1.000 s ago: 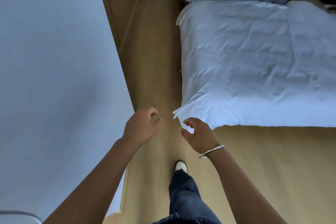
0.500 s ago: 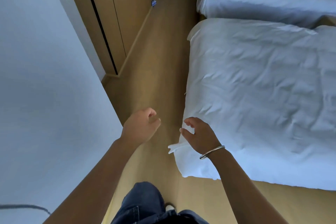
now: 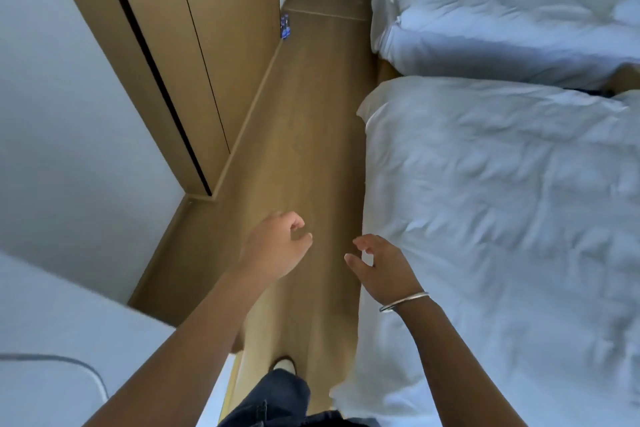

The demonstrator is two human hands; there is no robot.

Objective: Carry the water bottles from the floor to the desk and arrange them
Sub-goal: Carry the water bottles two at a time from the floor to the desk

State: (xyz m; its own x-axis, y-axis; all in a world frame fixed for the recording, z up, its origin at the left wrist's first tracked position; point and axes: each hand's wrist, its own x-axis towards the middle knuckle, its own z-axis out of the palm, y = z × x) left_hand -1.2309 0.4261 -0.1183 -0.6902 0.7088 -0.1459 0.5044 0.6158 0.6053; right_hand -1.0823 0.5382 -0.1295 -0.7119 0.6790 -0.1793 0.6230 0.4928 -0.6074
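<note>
A small cluster of water bottles (image 3: 285,25) with blue labels stands far ahead on the wooden floor, against the base of the wooden wardrobe. How many there are I cannot tell. My left hand (image 3: 275,246) hangs in front of me over the floor, fingers loosely curled, holding nothing. My right hand (image 3: 381,267), with a metal bangle at the wrist, is level with it beside the bed's edge, fingers relaxed and empty. Both hands are well short of the bottles. No desk is in view.
A narrow strip of wooden floor (image 3: 304,135) runs between the wardrobe (image 3: 214,55) and white wall (image 3: 76,135) on the left and two white-covered beds (image 3: 502,201) on the right. A white surface (image 3: 52,357) fills the bottom left corner. My shoe (image 3: 283,365) shows below.
I have walked forward along the aisle. The wardrobe and the bottles have come into fuller view and closer. Both hands keep the same empty pose.
</note>
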